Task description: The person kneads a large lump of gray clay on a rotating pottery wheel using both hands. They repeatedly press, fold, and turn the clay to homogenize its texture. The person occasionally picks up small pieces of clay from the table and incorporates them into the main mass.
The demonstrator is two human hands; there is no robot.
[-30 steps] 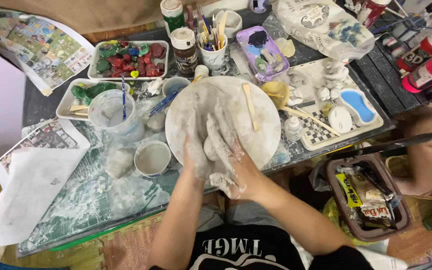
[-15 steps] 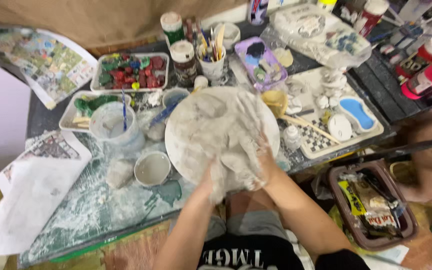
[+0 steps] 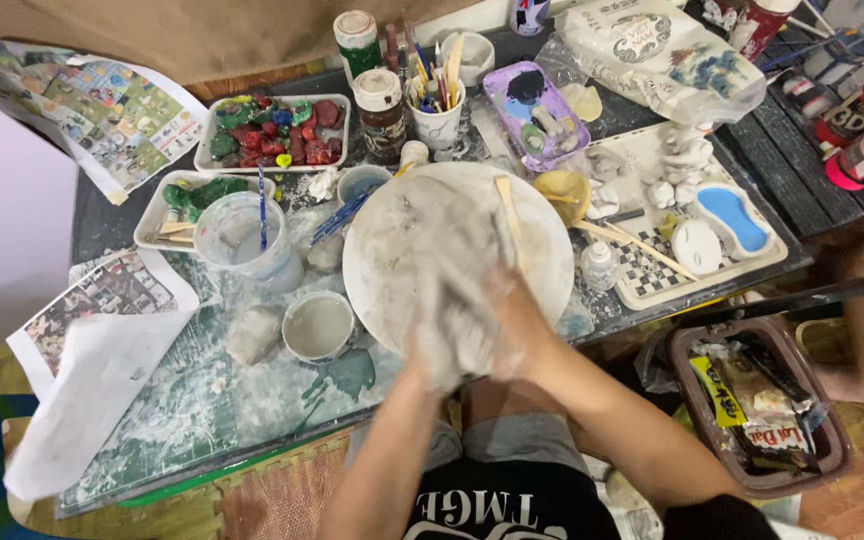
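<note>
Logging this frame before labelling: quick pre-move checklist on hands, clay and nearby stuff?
1. Both hands in view: ok, left hand and right hand meet at the near edge of the round board.
2. Grip on the clay: cannot tell, motion blur.
3. Wooden stick on the board, clear of the hands: ok.
4. Small cup close to the left hand: not ok, knock risk.
5. Water tub upright: ok.
</note>
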